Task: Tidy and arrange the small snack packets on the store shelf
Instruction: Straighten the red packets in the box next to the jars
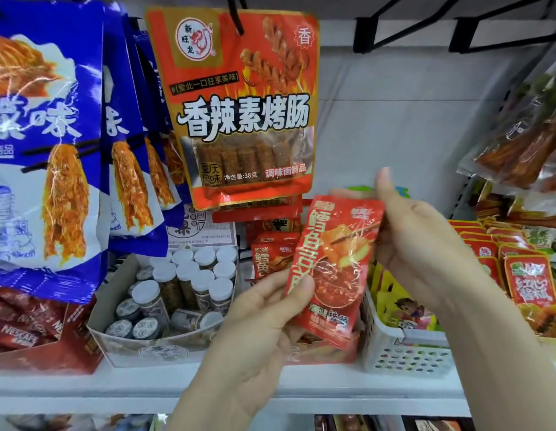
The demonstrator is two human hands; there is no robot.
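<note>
A small red snack packet [335,265] with yellow lettering is held upright in front of the shelf. My left hand [258,321] pinches its lower left edge with the thumb on the front. My right hand [416,241] grips its upper right corner, thumb pointing up. Behind it, more of the same red packets [270,259] stand in a red display box [326,353] on the shelf.
Blue packets [53,150] and a large red sausage packet [239,107] hang from hooks above. A cardboard box of white-capped jars [183,293] sits left of the red box. A white perforated basket [404,353] and rows of red packets [531,287] lie to the right.
</note>
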